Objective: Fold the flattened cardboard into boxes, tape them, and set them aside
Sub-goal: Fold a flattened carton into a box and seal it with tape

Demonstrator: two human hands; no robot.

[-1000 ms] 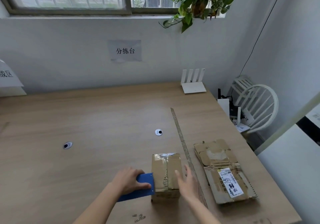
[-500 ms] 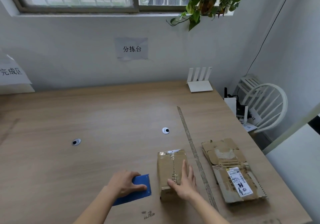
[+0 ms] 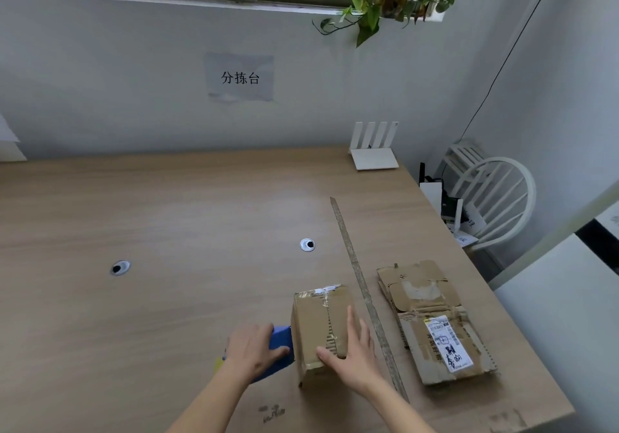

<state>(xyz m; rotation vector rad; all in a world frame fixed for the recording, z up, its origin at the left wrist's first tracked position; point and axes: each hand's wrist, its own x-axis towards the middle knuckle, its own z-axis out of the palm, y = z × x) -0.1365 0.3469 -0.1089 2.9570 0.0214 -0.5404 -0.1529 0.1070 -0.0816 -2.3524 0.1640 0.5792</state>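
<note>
Two hands low on the wooden table (image 3: 167, 218). Left hand (image 3: 253, 349) wrapped round a blue tape dispenser (image 3: 279, 349), pressed against the near left side of a folded cardboard box (image 3: 321, 322). Right hand (image 3: 355, 354) laid flat on top of that box, fingers straight and spread, holding nothing. Just right of the right hand, a long strip of tape (image 3: 365, 295) along the tabletop; beyond it, a stack of flattened cardboard (image 3: 432, 322) with a white label.
</note>
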